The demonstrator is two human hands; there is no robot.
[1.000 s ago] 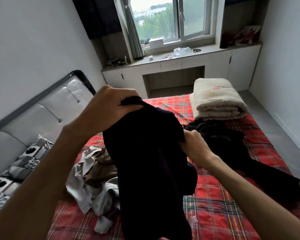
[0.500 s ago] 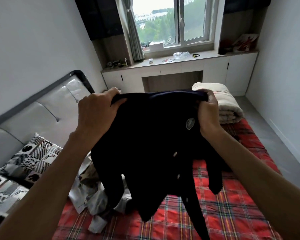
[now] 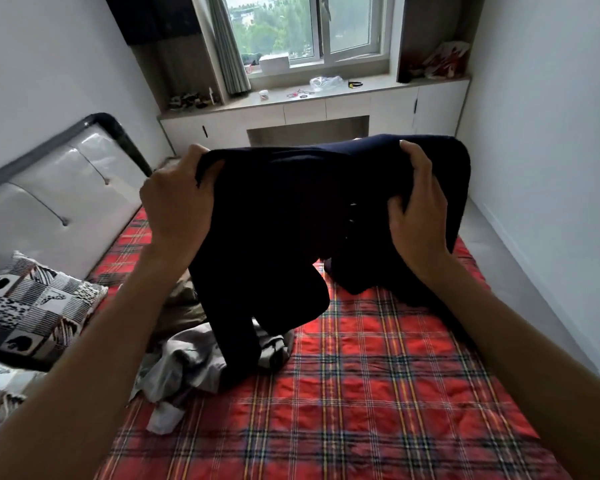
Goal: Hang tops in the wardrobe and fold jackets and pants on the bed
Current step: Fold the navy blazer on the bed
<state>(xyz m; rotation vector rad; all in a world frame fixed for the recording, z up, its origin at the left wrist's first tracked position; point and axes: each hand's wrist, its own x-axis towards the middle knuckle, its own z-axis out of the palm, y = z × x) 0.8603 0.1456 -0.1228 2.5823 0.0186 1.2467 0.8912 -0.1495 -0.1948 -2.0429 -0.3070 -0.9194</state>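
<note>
Red plaid bed (image 3: 378,393) fills the view, with the window counter (image 3: 326,98) beyond. Both hands are up! The left hand (image 3: 177,209) clenches one end of the navy jacket (image 3: 291,209) along its top edge, the right hand (image 3: 416,216) grips the other, stretching it wide above the bed, likely to spread it flat for folding. Its lower parts trail down, one onto the heap of clothes (image 3: 187,362). Count: one jacket, two hands on it, one heap showing grey and brown pieces, one patterned pillow (image 3: 32,306) plainly seen.
</note>
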